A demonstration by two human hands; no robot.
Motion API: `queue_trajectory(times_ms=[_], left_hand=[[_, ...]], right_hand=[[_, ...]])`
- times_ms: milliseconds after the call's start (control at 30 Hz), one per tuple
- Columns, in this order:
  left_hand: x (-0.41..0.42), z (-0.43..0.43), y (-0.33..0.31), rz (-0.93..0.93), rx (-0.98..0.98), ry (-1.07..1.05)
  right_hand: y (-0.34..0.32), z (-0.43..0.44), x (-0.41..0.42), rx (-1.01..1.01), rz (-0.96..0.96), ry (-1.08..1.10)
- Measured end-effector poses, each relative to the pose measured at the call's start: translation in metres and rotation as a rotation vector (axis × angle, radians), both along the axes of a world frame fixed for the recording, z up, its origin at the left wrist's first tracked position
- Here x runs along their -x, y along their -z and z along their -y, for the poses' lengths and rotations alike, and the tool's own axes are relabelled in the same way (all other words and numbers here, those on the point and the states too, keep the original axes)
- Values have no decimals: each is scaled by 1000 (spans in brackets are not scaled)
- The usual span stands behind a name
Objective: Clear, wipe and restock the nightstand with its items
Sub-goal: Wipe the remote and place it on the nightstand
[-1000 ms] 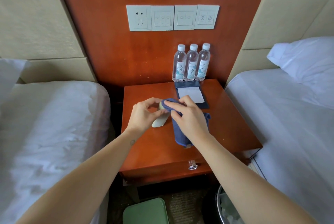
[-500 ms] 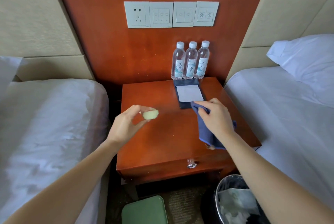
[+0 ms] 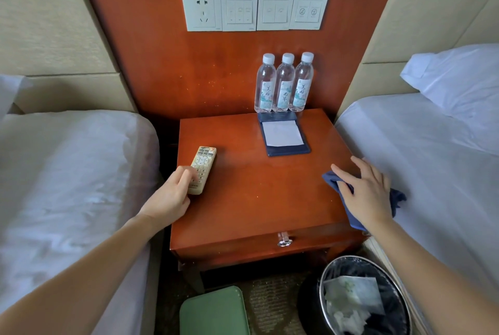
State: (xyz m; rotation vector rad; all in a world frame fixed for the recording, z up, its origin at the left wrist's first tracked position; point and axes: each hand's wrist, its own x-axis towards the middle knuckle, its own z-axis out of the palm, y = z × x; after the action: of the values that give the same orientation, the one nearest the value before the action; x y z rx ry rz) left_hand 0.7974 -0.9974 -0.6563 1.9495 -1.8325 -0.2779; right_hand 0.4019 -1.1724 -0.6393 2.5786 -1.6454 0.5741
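Observation:
A cream remote control [image 3: 203,166] lies flat near the left edge of the wooden nightstand [image 3: 256,199]. My left hand [image 3: 172,194] rests on its near end, fingers curled over the buttons. My right hand [image 3: 364,194] presses a blue cloth [image 3: 348,207] against the nightstand's right edge, fingers spread; the cloth hangs partly onto the right bed. Three water bottles [image 3: 285,83] stand in a row at the back. A dark blue notepad holder [image 3: 283,134] with white paper lies in front of them.
White-sheeted beds flank the nightstand, left bed [image 3: 67,186] and right bed [image 3: 432,159]. On the floor in front stand a lined bin [image 3: 361,299] with paper inside and a green stool top [image 3: 213,313]. A socket and switch panel [image 3: 253,10] is on the wall.
My left hand carried the remote from the cloth down to the nightstand's left side and laid it flat. My right hand moved the cloth right to the nightstand's edge.

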Motion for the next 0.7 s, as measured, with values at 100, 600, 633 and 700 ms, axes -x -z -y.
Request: queue_trajectory(times_ms=[100, 600, 633, 700], left_hand=[[3, -1, -3, -74, 8, -53], [66, 92, -21, -733, -76, -661], [83, 106, -23, -866, -25, -626], [121, 135, -31, -1040, 41, -554]], right_hand=[[8, -8, 5, 116, 93, -32], [-6, -7, -32, -60, 304, -66], [-14, -5, -51, -188, 408, -81], [-32, 0, -88, -571, 631, -56]])
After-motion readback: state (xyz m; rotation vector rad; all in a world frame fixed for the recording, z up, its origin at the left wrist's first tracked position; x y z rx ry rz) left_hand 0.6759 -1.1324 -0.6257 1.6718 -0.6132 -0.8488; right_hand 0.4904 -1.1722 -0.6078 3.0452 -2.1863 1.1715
